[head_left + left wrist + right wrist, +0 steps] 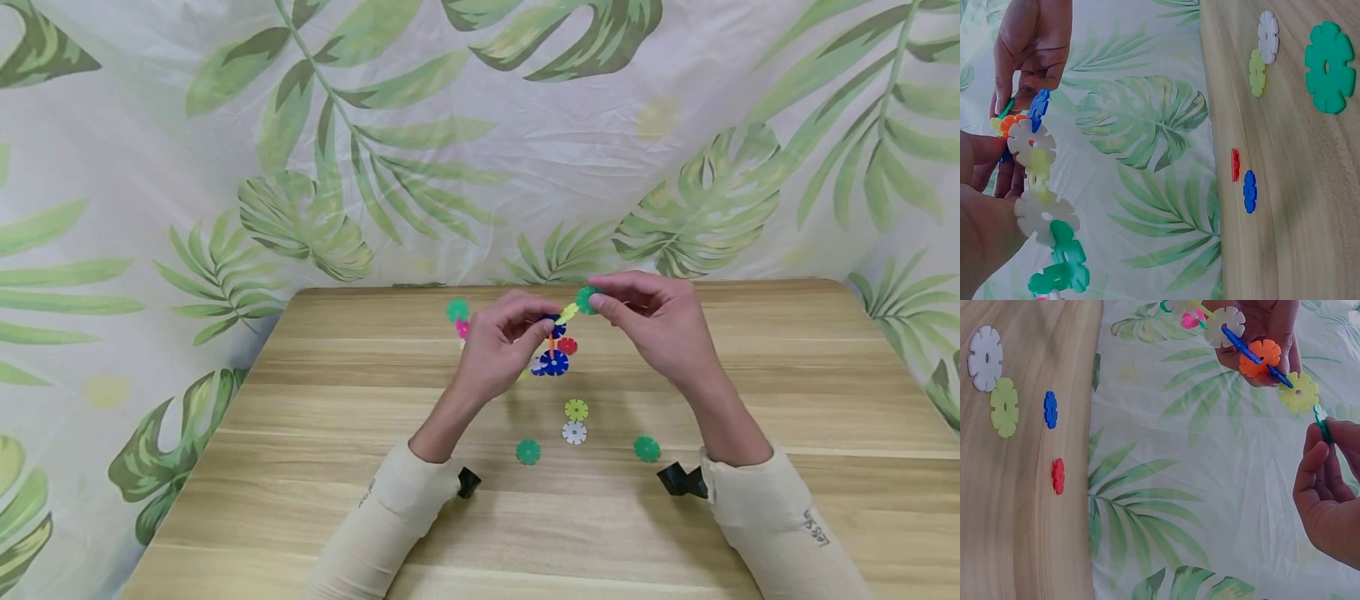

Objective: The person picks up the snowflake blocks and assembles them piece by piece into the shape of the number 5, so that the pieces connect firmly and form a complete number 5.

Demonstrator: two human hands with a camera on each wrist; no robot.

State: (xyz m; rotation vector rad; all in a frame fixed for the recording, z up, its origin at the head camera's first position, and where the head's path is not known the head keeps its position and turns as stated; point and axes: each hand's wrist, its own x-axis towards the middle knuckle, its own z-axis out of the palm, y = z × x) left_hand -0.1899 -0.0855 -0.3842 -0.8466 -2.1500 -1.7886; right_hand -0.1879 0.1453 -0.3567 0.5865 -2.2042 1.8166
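Note:
My left hand holds a chain of notched plastic discs by its blue end part, thumb against the fingers. Along the chain are a yellow disc, an orange disc between two blue ones, a white disc, and further pale, green and pink pieces trailing past the left hand. Between thumb and fingers, my right hand pinches a green disc at the free edge of the yellow disc. Whether their notches are joined I cannot tell. Fingers cover part of both discs.
On the wooden table lie a yellow disc touching a white disc, and two green discs. A red disc and a blue disc lie farther back. A leaf-patterned cloth hangs behind the table.

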